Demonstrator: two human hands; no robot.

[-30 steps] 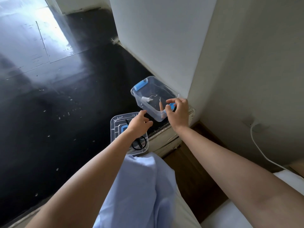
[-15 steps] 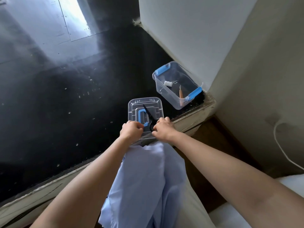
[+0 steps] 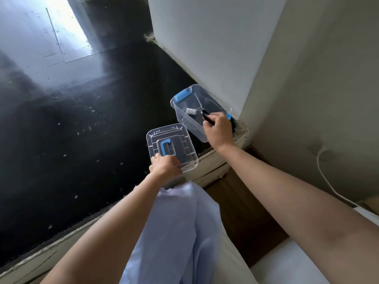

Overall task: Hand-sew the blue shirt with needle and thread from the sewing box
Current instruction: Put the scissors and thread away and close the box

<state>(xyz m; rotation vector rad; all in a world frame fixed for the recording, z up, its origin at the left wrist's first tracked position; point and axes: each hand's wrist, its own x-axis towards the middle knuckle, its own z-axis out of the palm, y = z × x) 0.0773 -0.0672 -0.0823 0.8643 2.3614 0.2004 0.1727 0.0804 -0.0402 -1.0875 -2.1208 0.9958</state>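
The clear sewing box point(image 3: 180, 117) with blue latches stands open on the dark surface by the wall corner. A white thread spool point(image 3: 190, 111) lies inside it. My right hand point(image 3: 219, 131) reaches over the box's near end and grips black scissors point(image 3: 206, 117), whose tip points into the box. The box's clear lid point(image 3: 185, 144), with a blue handle, lies flat just to the left. My left hand point(image 3: 165, 166) holds the lid's near edge, fingers curled over it. The blue shirt point(image 3: 176, 232) is draped over my lap below both arms. No needle can be made out.
A white wall point(image 3: 205, 48) rises right behind the box. A worn pale ledge point(image 3: 215, 167) edges the dark surface point(image 3: 71, 130), with brown wood flooring point(image 3: 235, 201) below it. A white cable point(image 3: 325, 177) hangs on the right wall.
My right hand has lifted the scissors off the lid and carried them up-right to the box. My left hand has taken hold of the lid's near edge.
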